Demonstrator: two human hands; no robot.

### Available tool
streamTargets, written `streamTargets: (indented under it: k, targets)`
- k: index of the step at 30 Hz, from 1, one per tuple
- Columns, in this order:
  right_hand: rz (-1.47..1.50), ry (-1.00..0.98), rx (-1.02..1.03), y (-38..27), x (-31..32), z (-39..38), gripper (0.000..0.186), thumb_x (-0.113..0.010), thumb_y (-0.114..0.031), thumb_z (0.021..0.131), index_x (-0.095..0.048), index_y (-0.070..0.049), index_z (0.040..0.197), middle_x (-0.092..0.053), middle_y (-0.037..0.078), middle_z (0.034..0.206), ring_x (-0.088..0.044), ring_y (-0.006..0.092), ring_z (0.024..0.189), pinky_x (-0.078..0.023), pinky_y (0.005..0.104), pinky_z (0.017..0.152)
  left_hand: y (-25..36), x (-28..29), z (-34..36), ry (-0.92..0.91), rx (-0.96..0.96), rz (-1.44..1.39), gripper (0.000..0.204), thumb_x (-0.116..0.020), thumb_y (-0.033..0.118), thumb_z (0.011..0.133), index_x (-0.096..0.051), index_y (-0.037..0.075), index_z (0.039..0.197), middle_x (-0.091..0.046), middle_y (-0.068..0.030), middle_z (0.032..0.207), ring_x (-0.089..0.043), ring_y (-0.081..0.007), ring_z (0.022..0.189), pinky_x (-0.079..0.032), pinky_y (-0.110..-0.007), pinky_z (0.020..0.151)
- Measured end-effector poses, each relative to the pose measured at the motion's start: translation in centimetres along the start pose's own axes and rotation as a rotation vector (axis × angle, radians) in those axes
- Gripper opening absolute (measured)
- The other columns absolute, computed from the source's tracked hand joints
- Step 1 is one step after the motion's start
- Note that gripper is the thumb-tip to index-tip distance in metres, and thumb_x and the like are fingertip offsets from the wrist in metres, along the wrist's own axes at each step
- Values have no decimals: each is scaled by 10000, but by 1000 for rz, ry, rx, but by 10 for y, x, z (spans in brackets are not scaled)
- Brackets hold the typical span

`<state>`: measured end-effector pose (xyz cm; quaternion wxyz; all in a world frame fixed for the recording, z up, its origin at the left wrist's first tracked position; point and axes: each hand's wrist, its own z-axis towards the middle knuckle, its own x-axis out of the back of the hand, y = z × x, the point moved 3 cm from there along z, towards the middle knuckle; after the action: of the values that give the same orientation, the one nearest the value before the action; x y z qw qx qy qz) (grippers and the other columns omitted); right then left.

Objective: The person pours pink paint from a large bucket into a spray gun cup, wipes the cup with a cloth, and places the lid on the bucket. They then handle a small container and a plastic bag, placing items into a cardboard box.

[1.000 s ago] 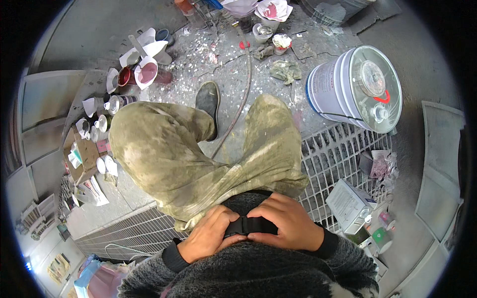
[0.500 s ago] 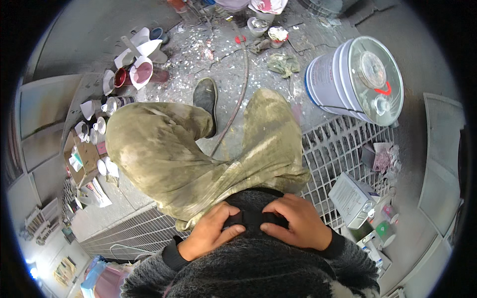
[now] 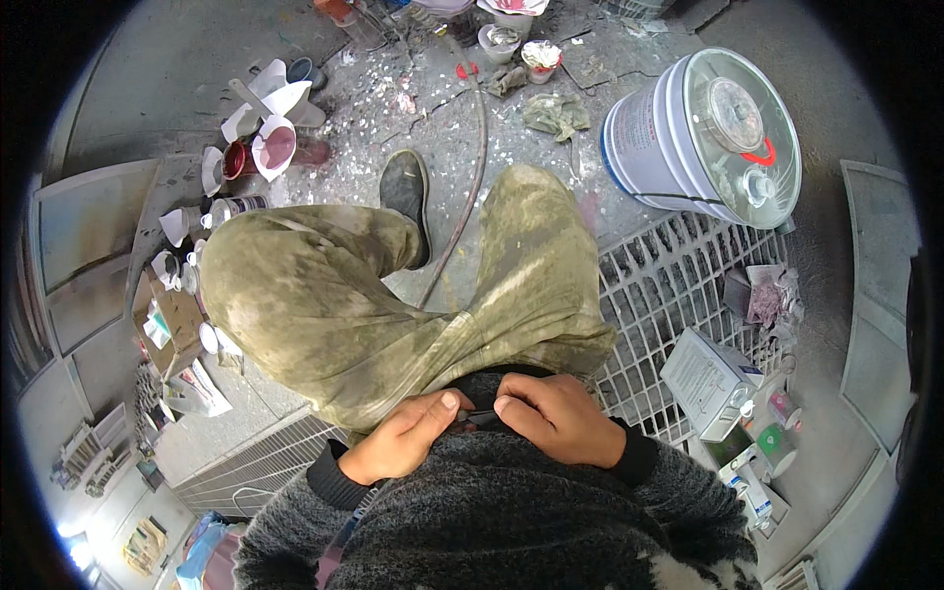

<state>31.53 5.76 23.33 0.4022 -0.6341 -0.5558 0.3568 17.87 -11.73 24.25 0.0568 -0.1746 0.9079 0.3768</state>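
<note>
Both of my hands meet at my waist, over the front of my dark fuzzy pullover [image 3: 462, 521]. My left hand [image 3: 408, 433] is closed, with its thumb and fingers pinching one end of a black waist strap [image 3: 480, 417]. From the other side my right hand [image 3: 560, 418] pinches the strap too, its fingers curled. A short dark piece of it shows between the fingertips; the fingers cover the rest. My knees are bent in stained olive camouflage trousers [image 3: 315, 280], and a dark shoe [image 3: 403, 192] shows beyond them.
A large pale bucket with a clear lid [image 3: 733, 138] stands at the right. Nearer lie floor grating [image 3: 654, 295] and a rectangular metal can [image 3: 710, 379]. A hose [image 3: 479, 167] runs across the paint-spattered floor. Paint cups [image 3: 275, 147] and a cardboard box [image 3: 177, 315] are at the left.
My hands have turned inward at the waist, and less of the black strap shows between them. The pullover hem looks shifted. The view has tilted slightly.
</note>
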Motion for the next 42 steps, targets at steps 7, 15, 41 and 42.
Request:
streamTargets:
  k: [7, 15, 41, 42]
  targets:
    - [-67, 9, 42, 3, -10, 2, 236, -596, -279, 1026, -604, -54, 956, -616, 184, 710, -632, 421, 673, -470, 473, 607, -1, -3, 1, 47, -42, 56, 510, -357, 403, 1161, -611, -37, 1211, -644, -123, 1070, -582, -217, 1017, -468, -346, 945]
    - [-42, 29, 19, 5, -2, -9, 217, -637, -255, 995, -602, -41, 977, -611, 153, 746, -627, 326, 646, -471, 403, 611, 13, 15, -47, 62, -84, -15, 469, -397, 366, 1152, -575, 7, 1396, -681, -156, 1227, -650, -260, 1170, -497, -362, 1002]
    - [-301, -258, 227, -1, -6, -11, 359, -705, -378, 971, -593, -47, 1053, -643, 153, 889, -647, 374, 774, -506, 422, 674, -49, -22, -103, 642, -424, 244, 573, -923, 164, 783, -687, 65, 1296, -626, -59, 1118, -572, -174, 887, -519, -321, 781]
    - [-312, -260, 234, -1, -7, -12, 360, -704, -379, 972, -593, -47, 1053, -643, 152, 887, -647, 373, 772, -507, 423, 673, -50, -22, -102, 636, -421, 231, 577, -927, 166, 776, -692, 65, 1293, -626, -55, 1104, -567, -170, 881, -515, -322, 779]
